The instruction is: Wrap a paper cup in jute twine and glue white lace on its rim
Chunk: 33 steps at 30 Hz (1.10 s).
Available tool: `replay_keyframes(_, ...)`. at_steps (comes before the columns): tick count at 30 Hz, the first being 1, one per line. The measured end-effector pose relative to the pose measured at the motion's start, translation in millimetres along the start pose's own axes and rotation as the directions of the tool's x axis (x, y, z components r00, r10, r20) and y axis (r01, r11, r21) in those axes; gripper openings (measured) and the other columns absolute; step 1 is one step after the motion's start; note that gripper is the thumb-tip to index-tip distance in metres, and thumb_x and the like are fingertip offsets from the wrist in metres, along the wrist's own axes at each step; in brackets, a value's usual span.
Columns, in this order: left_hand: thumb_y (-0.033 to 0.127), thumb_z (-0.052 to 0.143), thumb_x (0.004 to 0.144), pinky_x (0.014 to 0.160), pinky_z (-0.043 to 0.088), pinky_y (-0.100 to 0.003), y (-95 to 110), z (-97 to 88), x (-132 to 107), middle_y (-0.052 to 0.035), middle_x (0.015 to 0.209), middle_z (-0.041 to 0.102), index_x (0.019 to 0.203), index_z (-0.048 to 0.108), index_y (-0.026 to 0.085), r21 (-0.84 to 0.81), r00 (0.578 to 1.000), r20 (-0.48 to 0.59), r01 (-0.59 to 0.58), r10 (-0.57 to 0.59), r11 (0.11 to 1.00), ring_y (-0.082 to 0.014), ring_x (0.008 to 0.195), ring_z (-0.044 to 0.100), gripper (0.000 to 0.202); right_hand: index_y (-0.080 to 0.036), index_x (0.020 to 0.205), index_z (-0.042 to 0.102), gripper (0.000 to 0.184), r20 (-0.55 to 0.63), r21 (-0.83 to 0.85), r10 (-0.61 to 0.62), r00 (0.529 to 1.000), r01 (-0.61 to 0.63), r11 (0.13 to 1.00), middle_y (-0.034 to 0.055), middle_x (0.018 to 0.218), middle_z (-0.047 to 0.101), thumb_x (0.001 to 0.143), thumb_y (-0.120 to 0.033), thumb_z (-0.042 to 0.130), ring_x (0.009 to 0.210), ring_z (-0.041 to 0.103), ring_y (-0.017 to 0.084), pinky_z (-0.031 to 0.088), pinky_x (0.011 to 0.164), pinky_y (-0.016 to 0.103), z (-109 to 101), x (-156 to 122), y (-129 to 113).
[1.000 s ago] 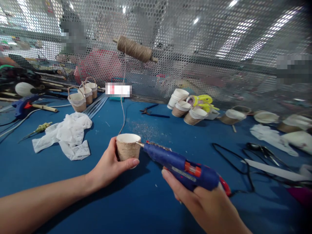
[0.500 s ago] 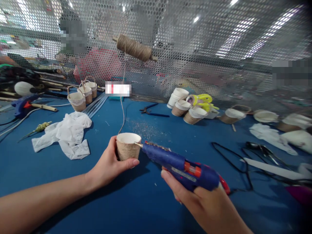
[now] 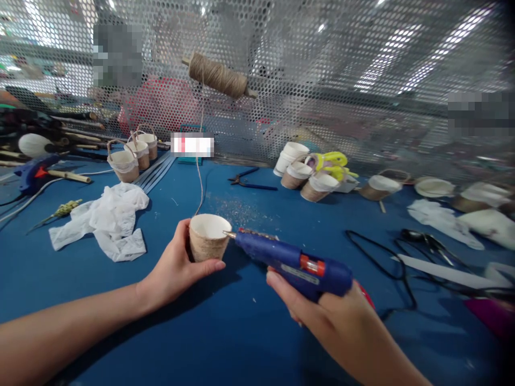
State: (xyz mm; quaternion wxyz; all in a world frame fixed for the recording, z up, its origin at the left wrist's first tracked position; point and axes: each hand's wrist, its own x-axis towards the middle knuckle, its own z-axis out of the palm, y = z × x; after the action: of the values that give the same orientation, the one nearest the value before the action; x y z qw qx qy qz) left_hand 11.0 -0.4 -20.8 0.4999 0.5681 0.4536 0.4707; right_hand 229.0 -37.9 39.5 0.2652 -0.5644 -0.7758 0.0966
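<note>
A small white cup (image 3: 208, 244) wrapped in brown twine is held upright by my left hand (image 3: 179, 265), thumb across its lower front. My right hand (image 3: 322, 321) grips a blue glue gun (image 3: 277, 254), its metal nozzle at the cup's right upper rim; whether it touches I cannot tell. From behind the cup a strand of twine (image 3: 198, 182) runs up to a twine spool (image 3: 218, 75) mounted on the perforated metal panel. The fingers of my left hand behind the cup are hidden.
White lace (image 3: 108, 220) lies left, near a second glue gun (image 3: 34, 174). Handled cups (image 3: 124, 167) stand at the back left. Blue-handled pliers (image 3: 253, 182) lie mid-table. Yellow-handled scissors (image 3: 333, 163) rest among cups at the back right. A black cord (image 3: 378, 252) curls on the right.
The glue gun's nozzle has lifted slightly along the cup's right side toward its rim. The cup has tilted a little, still in my left hand. The whole view has shifted slightly.
</note>
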Motion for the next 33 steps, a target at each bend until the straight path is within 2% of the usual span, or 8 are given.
replay_keyframes(4,0.034,0.071,0.066,0.094,0.041,-0.041,4,-1.1,0,-0.0105,0.112,0.053,0.11,0.035,0.018,0.0,1.0,-0.003,0.006,-0.006,1.0,-0.0245,0.107,0.052,0.06,-0.021,0.065,0.064,0.031,0.022,0.088,0.091,0.996,-0.093,0.992,-0.0025,0.042,0.057,0.082,-0.042,0.05,0.037,0.056,0.013,0.052,0.045,0.023,-3,8,-3)
replay_keyframes(6,0.035,0.071,0.066,0.091,0.043,-0.04,5,-1.4,-1,-0.0111,0.112,0.054,0.11,0.036,0.017,-0.016,1.0,-0.001,0.028,-0.028,0.999,-0.0251,0.106,0.053,0.059,-0.021,0.064,0.065,0.031,0.024,0.082,0.059,0.998,-0.061,0.995,-0.002,0.042,0.057,0.082,-0.042,0.05,0.041,0.058,0.015,0.054,0.049,0.024,-3,6,-1)
replay_keyframes(9,0.037,0.071,0.065,0.086,0.046,-0.039,8,-0.6,-2,-0.0128,0.114,0.054,0.112,0.037,0.016,-0.072,0.997,0.031,0.076,-0.074,0.994,-0.0258,0.103,0.055,0.062,-0.025,0.07,0.069,0.03,-0.034,0.025,-0.078,0.996,0.079,0.997,0.0002,0.049,0.061,0.083,-0.042,0.048,0.052,0.063,0.018,0.055,0.058,0.028,2,-4,4)
replay_keyframes(11,0.037,0.071,0.065,0.084,0.047,-0.038,10,0.5,-3,-0.0135,0.115,0.055,0.114,0.037,0.016,-0.107,0.994,0.059,0.103,-0.097,0.989,-0.0258,0.101,0.056,0.063,-0.027,0.071,0.071,0.03,-0.048,-0.012,-0.119,0.992,0.119,0.993,0.0014,0.054,0.064,0.084,-0.04,0.047,0.058,0.065,0.019,0.056,0.061,0.03,7,-10,7)
replay_keyframes(15,0.036,0.072,0.064,0.084,0.046,-0.037,14,2.0,-4,-0.013,0.115,0.055,0.113,0.039,0.015,-0.137,0.991,0.089,0.113,-0.102,0.984,-0.0256,0.101,0.056,0.063,-0.028,0.077,0.072,0.032,-0.081,-0.048,-0.128,0.988,0.125,0.991,0.0031,0.059,0.067,0.083,-0.042,0.045,0.066,0.067,0.022,0.056,0.067,0.034,8,-7,5)
replay_keyframes(21,0.036,0.072,0.065,0.083,0.047,-0.037,13,0.5,-3,-0.0124,0.11,0.057,0.112,0.04,0.015,-0.142,0.992,0.074,0.116,-0.106,0.983,-0.0248,0.099,0.056,0.061,-0.027,0.074,0.07,0.029,-0.032,-0.007,-0.078,0.996,0.078,0.997,-0.001,0.048,0.063,0.082,-0.044,0.048,0.053,0.065,0.018,0.055,0.057,0.027,-1,4,-4)
replay_keyframes(26,0.037,0.071,0.065,0.084,0.046,-0.037,14,1.5,-4,-0.0135,0.114,0.056,0.113,0.04,0.015,-0.117,0.991,0.084,0.114,-0.104,0.987,-0.0256,0.101,0.056,0.061,-0.026,0.079,0.07,0.031,-0.066,-0.038,-0.09,0.994,0.088,0.995,0.0018,0.049,0.061,0.082,-0.045,0.047,0.058,0.066,0.022,0.056,0.061,0.033,1,-6,-1)
replay_keyframes(33,0.038,0.072,0.065,0.082,0.048,-0.036,14,2.7,-4,-0.013,0.115,0.056,0.114,0.039,0.016,-0.113,0.994,0.063,0.099,-0.093,0.989,-0.0253,0.1,0.057,0.063,-0.028,0.085,0.07,0.029,-0.053,-0.107,-0.14,0.989,0.133,0.985,0.0002,0.05,0.062,0.083,-0.042,0.045,0.051,0.063,0.019,0.055,0.059,0.031,3,-14,2)
